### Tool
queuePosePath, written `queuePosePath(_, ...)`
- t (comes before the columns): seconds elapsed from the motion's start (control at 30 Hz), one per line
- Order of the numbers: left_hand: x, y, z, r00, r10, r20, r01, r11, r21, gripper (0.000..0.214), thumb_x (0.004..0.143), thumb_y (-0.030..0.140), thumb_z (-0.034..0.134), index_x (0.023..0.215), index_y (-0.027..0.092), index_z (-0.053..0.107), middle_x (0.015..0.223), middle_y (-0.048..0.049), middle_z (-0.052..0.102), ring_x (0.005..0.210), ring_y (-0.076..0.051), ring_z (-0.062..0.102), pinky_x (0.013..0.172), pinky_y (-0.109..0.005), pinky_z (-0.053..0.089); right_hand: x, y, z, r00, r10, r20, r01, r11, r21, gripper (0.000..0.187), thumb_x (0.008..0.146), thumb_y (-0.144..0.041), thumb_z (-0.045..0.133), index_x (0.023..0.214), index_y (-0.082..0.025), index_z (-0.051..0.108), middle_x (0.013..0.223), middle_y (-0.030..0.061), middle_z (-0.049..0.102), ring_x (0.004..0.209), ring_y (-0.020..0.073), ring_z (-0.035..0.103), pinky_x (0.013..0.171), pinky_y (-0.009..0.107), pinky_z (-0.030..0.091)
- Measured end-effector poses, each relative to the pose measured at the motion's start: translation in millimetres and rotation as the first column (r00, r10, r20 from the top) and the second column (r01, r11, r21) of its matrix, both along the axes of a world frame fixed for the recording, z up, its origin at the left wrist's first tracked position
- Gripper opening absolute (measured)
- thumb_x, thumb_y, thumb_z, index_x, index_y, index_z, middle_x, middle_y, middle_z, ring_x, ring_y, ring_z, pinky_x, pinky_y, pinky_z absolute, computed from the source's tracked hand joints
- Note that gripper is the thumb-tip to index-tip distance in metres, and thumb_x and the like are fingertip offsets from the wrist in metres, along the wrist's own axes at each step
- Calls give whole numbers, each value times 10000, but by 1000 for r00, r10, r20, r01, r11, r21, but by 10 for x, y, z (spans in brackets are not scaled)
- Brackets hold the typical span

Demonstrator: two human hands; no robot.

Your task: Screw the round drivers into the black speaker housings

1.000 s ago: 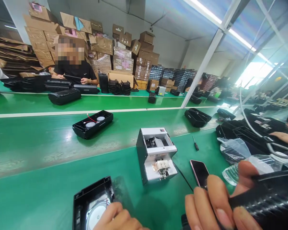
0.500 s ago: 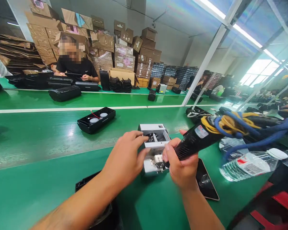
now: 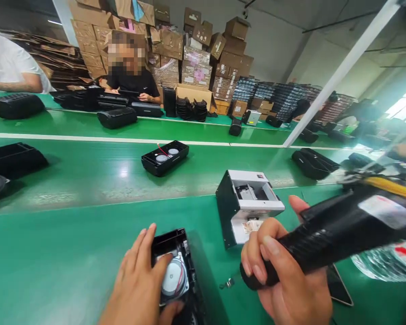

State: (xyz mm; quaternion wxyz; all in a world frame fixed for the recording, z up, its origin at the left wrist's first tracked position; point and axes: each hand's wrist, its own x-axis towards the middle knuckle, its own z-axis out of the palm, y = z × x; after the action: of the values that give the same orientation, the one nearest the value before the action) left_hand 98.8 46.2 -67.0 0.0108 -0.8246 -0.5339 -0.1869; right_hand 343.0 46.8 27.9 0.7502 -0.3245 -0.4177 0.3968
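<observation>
My right hand (image 3: 291, 266) is wrapped round a black electric screwdriver (image 3: 325, 234), which slants down to the left. At its lower end a small metal tip (image 3: 228, 283) shows over the green bench. On the left, my left hand (image 3: 138, 271) grips the side wall of an open black speaker housing (image 3: 192, 271), its thumb and a finger reaching inside. A round silver speaker driver (image 3: 174, 275) with a red wire lies in that housing. Between and beyond my hands stands a white and black screw feeder (image 3: 225, 216), open on top.
On the green conveyor beyond lie another speaker housing (image 3: 165, 158) and a black case (image 3: 314, 162). At right are a water bottle (image 3: 385, 262) and a tablet (image 3: 340, 286), partly hidden. Across the line two people (image 3: 135, 85) sit before stacked cartons.
My right hand has drawn the screwdriver away from the screw feeder, towards me. My left hand has left the feeder and come down onto the speaker housing. The view has turned left.
</observation>
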Motion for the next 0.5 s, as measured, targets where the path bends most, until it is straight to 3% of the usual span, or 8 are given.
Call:
queuePosePath(0.13, -36, 14, -1, 999, -1, 42, 3, 999, -42, 340, 872, 306, 753, 1205, 246, 738, 1827, -231, 198, 1616, -503, 430, 1110, -669, 609, -270, 96, 17, 999, 50, 6, -51, 995, 86, 592, 1091, -191, 684, 1561, -470, 459, 745, -96, 591, 496, 110, 558, 498, 258, 559)
queuePosePath(0.23, -35, 10, -73, 997, 31, 67, -28, 999, -43, 412, 792, 268, 820, 1197, 238, 751, 1802, -238, 272, 1586, -512, 473, 1120, -685, 603, -451, 240, -39, 997, 72, 37, -76, 990, 122, 586, 1106, -183, 665, 1570, -463, 443, 774, -94, 602, 520, 107, 576, 524, 261, 572)
queuePosePath(0.33, 38, -17, -128, 992, 81, 96, -79, 996, -31, 562, 655, 143, 856, 1201, 226, 755, 1822, -236, 227, 1587, -542, 451, 1152, -721, 568, -593, 373, -94, 997, 69, 27, -72, 990, 123, 536, 1096, -182, 684, 1519, -446, 486, 776, -98, 604, 531, 100, 574, 534, 243, 556)
queuePosePath(0.5, 151, -61, -74, 993, 61, 105, -61, 998, -4, 622, 608, 85, 869, 1199, 232, 746, 1790, -246, 248, 1543, -562, 490, 1108, -748, 585, -695, 512, -174, 996, 86, 32, -89, 987, 136, 554, 1084, -181, 702, 1533, -421, 483, 775, -99, 614, 531, 99, 550, 534, 232, 542)
